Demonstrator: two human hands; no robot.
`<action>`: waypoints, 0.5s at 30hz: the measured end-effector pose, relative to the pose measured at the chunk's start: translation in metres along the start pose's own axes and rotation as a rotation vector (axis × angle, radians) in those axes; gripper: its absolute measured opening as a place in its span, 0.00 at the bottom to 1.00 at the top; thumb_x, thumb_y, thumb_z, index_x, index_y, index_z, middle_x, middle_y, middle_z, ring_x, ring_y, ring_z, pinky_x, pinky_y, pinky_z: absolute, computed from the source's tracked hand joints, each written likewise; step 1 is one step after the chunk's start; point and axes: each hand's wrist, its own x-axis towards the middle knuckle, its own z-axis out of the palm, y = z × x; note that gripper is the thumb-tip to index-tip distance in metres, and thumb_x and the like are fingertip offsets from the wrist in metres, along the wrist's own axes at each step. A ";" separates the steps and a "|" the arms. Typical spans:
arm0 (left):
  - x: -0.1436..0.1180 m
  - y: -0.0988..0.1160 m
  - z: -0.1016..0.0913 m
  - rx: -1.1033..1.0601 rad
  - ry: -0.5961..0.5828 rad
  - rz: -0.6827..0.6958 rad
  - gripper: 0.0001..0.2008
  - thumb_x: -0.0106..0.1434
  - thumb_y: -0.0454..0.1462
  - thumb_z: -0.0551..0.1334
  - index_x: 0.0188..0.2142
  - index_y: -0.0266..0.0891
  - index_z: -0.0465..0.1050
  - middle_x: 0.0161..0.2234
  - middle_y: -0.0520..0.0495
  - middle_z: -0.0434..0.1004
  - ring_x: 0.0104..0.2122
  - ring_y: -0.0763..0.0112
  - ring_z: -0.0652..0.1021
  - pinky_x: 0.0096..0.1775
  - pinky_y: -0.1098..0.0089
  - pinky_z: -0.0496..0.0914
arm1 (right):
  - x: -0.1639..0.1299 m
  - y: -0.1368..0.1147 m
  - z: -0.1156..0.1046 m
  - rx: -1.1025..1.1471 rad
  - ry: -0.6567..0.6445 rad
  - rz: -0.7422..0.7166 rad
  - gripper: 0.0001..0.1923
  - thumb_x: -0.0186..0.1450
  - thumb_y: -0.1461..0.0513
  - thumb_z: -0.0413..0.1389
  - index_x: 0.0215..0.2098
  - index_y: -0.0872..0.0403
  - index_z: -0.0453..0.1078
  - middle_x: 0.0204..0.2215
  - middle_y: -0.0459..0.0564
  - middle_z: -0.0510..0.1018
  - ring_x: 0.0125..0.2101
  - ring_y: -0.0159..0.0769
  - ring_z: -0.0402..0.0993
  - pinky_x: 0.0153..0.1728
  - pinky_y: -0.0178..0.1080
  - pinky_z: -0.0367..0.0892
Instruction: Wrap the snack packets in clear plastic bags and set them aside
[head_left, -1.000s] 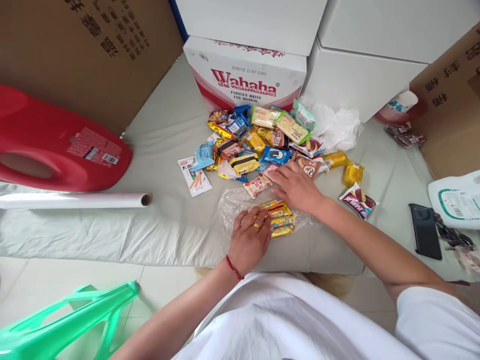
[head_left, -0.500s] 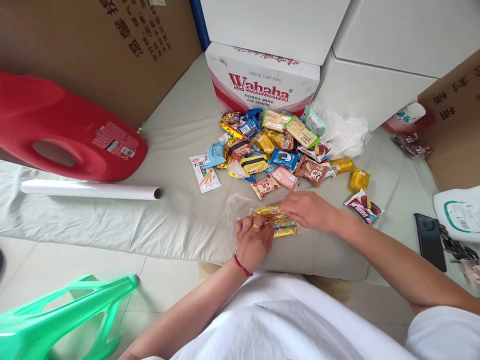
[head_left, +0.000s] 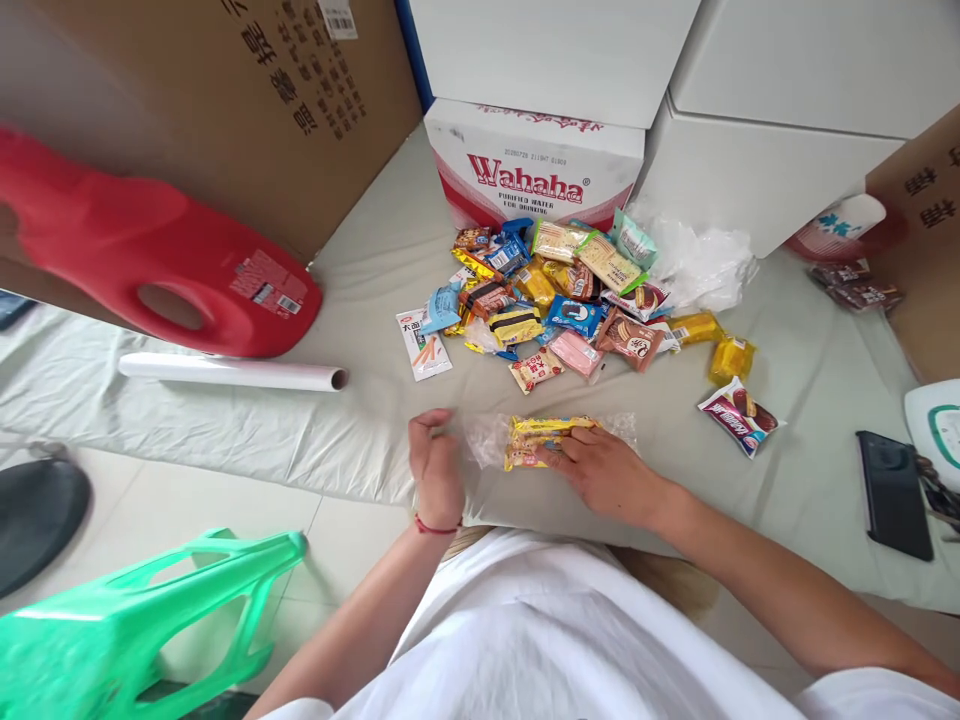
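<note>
A clear plastic bag [head_left: 491, 438] with several yellow snack packets [head_left: 536, 440] in it lies on the pale sheet near the front edge. My left hand [head_left: 436, 470] pinches the bag's left end, fingers closed on the film. My right hand [head_left: 604, 472] rests flat on the bag's right side, fingertips touching the yellow packets. Beyond them a heap of wrapped snacks [head_left: 559, 290] is spread out in front of a Wahaha carton [head_left: 534, 165].
A red jug [head_left: 150, 260] and a white roll [head_left: 232, 372] lie at the left, with a brown cardboard box [head_left: 247, 90] behind. White boxes [head_left: 757, 150] stand at the back. A black phone [head_left: 894, 492] lies at the right. A green plastic stool [head_left: 127, 630] stands on the floor at the lower left.
My left hand slid left off the packets and took the bag's end. My right hand drew back from the heap onto the bag. The view shifted left.
</note>
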 end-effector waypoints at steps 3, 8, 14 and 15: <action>0.012 -0.003 -0.002 0.089 0.071 -0.057 0.19 0.74 0.46 0.47 0.56 0.43 0.68 0.55 0.41 0.73 0.57 0.57 0.71 0.57 0.54 0.67 | 0.001 -0.002 -0.004 0.062 0.018 0.008 0.27 0.70 0.63 0.53 0.67 0.54 0.65 0.40 0.57 0.78 0.44 0.48 0.70 0.47 0.48 0.66; 0.012 0.018 -0.005 0.305 -0.194 0.124 0.11 0.62 0.46 0.66 0.33 0.42 0.76 0.48 0.38 0.78 0.54 0.46 0.74 0.50 0.51 0.72 | 0.001 0.000 -0.005 0.108 0.039 0.012 0.26 0.73 0.58 0.52 0.68 0.53 0.64 0.43 0.58 0.78 0.47 0.48 0.70 0.51 0.50 0.65; -0.004 0.063 0.001 0.105 -0.331 0.130 0.06 0.65 0.34 0.60 0.30 0.42 0.72 0.31 0.50 0.75 0.26 0.71 0.75 0.31 0.69 0.71 | 0.003 0.001 -0.011 0.165 0.009 0.004 0.27 0.73 0.55 0.54 0.67 0.53 0.64 0.45 0.58 0.78 0.49 0.49 0.69 0.52 0.51 0.65; -0.007 0.068 0.008 0.099 -0.341 0.176 0.07 0.65 0.33 0.59 0.31 0.42 0.73 0.32 0.48 0.76 0.29 0.69 0.77 0.33 0.69 0.72 | 0.004 0.002 -0.011 0.174 0.003 0.006 0.26 0.73 0.55 0.55 0.66 0.53 0.66 0.45 0.58 0.78 0.49 0.49 0.69 0.52 0.51 0.66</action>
